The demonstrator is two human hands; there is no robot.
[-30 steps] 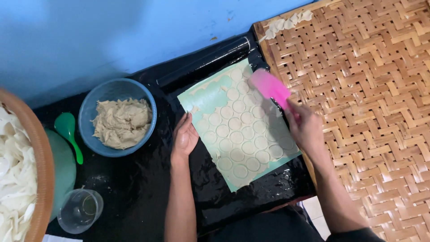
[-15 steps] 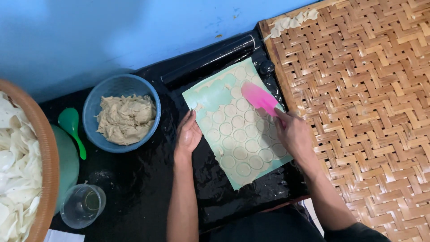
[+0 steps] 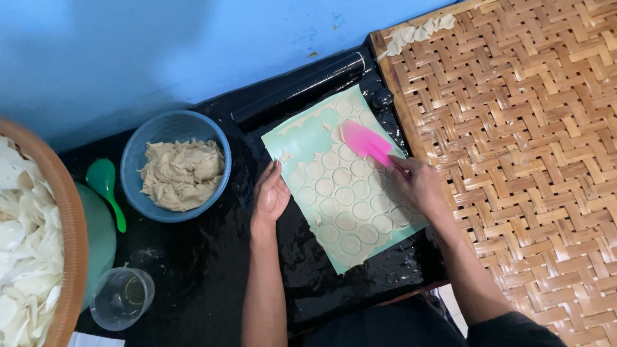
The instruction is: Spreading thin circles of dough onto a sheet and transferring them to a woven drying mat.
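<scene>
At the far left a round woven basket (image 3: 69,244) is sitting half out of view, holding a heap of thin white chips (image 3: 22,257). Just beside it a green lidded tub (image 3: 99,234) is carrying a green spoon (image 3: 107,189) across its top, handle pointing toward the near edge. In front of that a clear plastic cup (image 3: 122,297) is standing upright; I cannot tell what is in it. A blue bowl (image 3: 138,151) is resting on the wet black sheet (image 3: 199,270), filled with a lump of beige dough (image 3: 182,175).

The left hand (image 3: 270,194) is lying flat with fingers loose and extended, pressing down the left edge of the pale green stencil mat (image 3: 308,138). The mat, dotted with rows of round dough-filled holes, is lying with its long axis running from the far left toward the near right. The right hand (image 3: 419,185) is gripping the handle of a pink spatula (image 3: 364,141), fingers curled around it; its blade is lying on the mat's far half, pointing up and to the left. A black roll (image 3: 299,87) is lying beyond the mat. To the right a woven bamboo tray (image 3: 527,167) is holding a few pale dough rounds (image 3: 418,33) at its far corner.
</scene>
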